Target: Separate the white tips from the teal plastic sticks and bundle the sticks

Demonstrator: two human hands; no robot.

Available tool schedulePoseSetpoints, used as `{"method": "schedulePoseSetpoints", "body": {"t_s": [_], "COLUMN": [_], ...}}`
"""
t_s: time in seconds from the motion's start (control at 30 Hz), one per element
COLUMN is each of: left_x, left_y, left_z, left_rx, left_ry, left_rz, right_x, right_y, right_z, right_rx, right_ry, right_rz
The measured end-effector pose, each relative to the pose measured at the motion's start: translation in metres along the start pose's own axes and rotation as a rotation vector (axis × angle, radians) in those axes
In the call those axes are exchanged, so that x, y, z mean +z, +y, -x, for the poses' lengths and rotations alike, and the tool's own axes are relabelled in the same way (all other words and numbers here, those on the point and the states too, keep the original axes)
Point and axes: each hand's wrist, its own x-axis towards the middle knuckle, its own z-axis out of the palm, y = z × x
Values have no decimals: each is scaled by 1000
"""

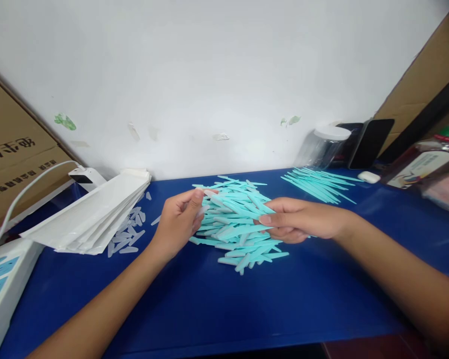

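A heap of slim turquoise plastic sticks [232, 219], many with a translucent cap on one end, lies on the blue table between my hands. My left hand [179, 217] is closed at the heap's left side, thumb against fingers, with small translucent caps [206, 199] showing at its fingertips. My right hand [295, 219] pinches a turquoise stick [243, 230] between thumb and fingers at the heap's right side, the stick pointing left over the pile. Its curled fingers partly hide the sticks behind them. Loose translucent caps [129, 232] lie scattered left of my left hand.
A stack of white paper sleeves [93, 212] lies at left, near a power strip [7, 289] and a white device [87, 177] with a cable. Uncapped turquoise sticks [318, 184] fan out at back right, by a clear jar [324, 147], a phone [370, 143] and a bottle [419, 162].
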Motion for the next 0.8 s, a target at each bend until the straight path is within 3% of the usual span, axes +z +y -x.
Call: {"method": "schedulePoseSetpoints", "body": {"t_s": [0.13, 0.33, 0.57, 0.8], "left_x": [0, -2, -3, -1], "left_y": [1, -3, -10, -9], "left_z": [2, 5, 3, 4], "left_rx": [75, 144, 142, 145], "left_ry": [42, 9, -90, -112], "left_rz": [-82, -230, -151, -130], "right_x": [-2, -2, -3, -3], "right_y": [2, 2, 2, 4], "right_z": [-1, 0, 1, 1], "right_rx": [7, -3, -14, -19], "right_ry": [-29, -44, -61, -110], "right_rz": [9, 25, 67, 52]}}
